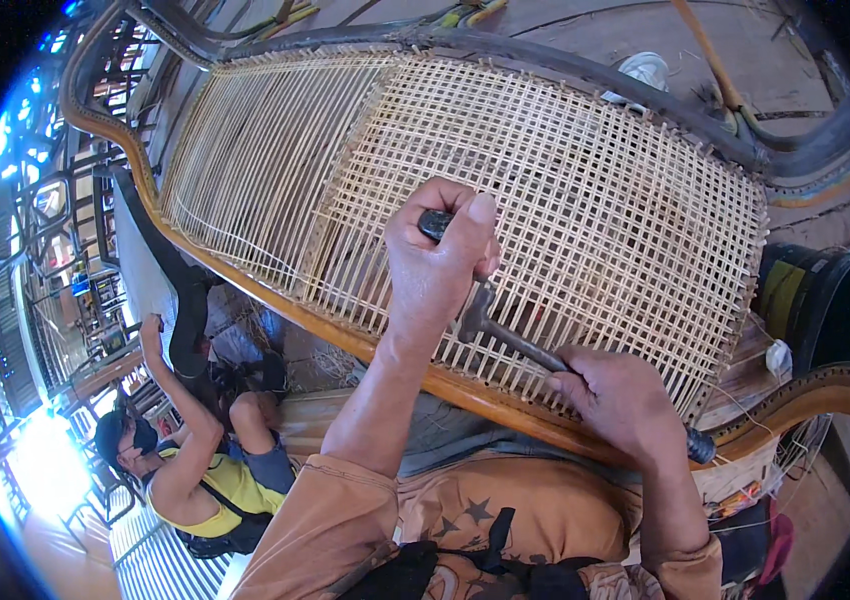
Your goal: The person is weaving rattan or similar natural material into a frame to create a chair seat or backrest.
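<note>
My left hand (437, 245) is closed around a black-handled tool (434, 224) above the woven cane panel (585, 190). Only the handle's rounded end shows, so I cannot tell the tool's kind. In my right hand (630, 400) is a hammer (523, 346), gripped along its shaft near the panel's front edge. Its dark metal head is beside my left wrist, and the black butt of its handle sticks out past my right hand. The panel is stretched in a curved wooden frame (245, 287). Its right part has a crossed open weave; the left part has strands mostly running one way.
At the left a person (210, 470) in a yellow top sits low, with an arm raised to a dark curved furniture part (170, 270). A black bucket (820, 300) lies at the right. Stacked dark frames (45, 230) fill the far left. A white object (642, 72) lies beyond the frame.
</note>
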